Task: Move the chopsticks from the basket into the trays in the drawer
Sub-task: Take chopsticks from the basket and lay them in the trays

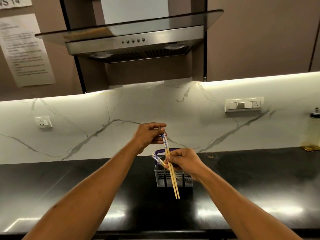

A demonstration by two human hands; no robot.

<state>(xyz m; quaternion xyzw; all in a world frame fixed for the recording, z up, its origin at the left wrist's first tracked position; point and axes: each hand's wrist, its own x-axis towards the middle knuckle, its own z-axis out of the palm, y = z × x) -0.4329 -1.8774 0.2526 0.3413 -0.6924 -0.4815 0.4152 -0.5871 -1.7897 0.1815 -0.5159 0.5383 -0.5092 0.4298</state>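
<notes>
A pair of pale wooden chopsticks with blue-patterned white tops (170,166) is pinched at its top by the left hand (149,137) and mid-shaft by the right hand (183,163), above the grey slotted plastic basket with a purple handle (173,179). A loose pinch could let one stick slide out. Open room is offered by the black glossy tabletop (86,187) on both sides; the drawer is not seen.
</notes>
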